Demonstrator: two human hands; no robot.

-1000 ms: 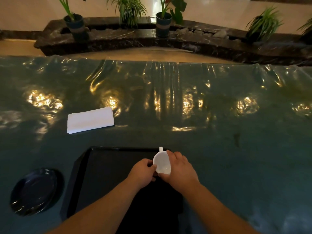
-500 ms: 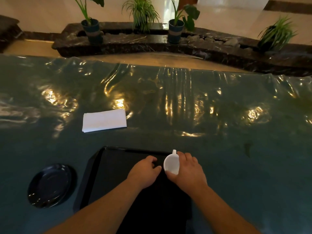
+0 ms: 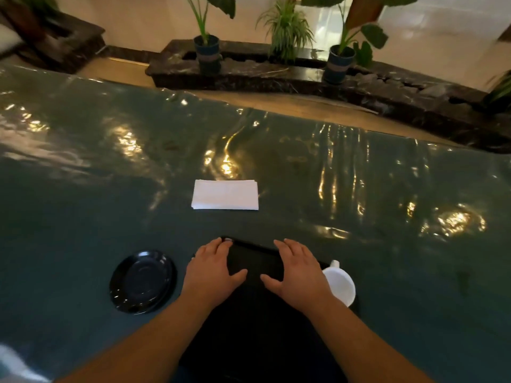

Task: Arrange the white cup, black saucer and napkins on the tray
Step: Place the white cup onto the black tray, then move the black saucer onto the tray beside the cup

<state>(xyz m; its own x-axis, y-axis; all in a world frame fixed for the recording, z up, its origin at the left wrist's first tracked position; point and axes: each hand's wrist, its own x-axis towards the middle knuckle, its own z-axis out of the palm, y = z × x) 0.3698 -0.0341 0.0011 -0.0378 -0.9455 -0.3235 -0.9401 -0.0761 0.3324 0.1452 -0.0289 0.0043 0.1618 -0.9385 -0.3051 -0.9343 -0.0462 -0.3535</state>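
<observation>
A black tray [image 3: 255, 261] lies on the table near me, largely covered by my arms. The white cup [image 3: 339, 283] stands at the tray's right edge, its handle pointing away from me. My right hand [image 3: 297, 270] hovers open just left of the cup, fingers spread over the tray, not touching the cup. My left hand [image 3: 213, 268] is open over the tray's far left corner. The black saucer [image 3: 142, 281] rests on the table left of the tray. A folded stack of white napkins [image 3: 225, 194] lies on the table beyond the tray.
The table [image 3: 387, 258] is covered with shiny, wrinkled dark green plastic. Beyond its far edge runs a dark stone planter ledge [image 3: 249, 76] with potted plants [image 3: 207, 51].
Both hands have let go of the white cup, which now stands at the tray's right edge. The hands have opened and spread over the tray. The camera view has shifted left.
</observation>
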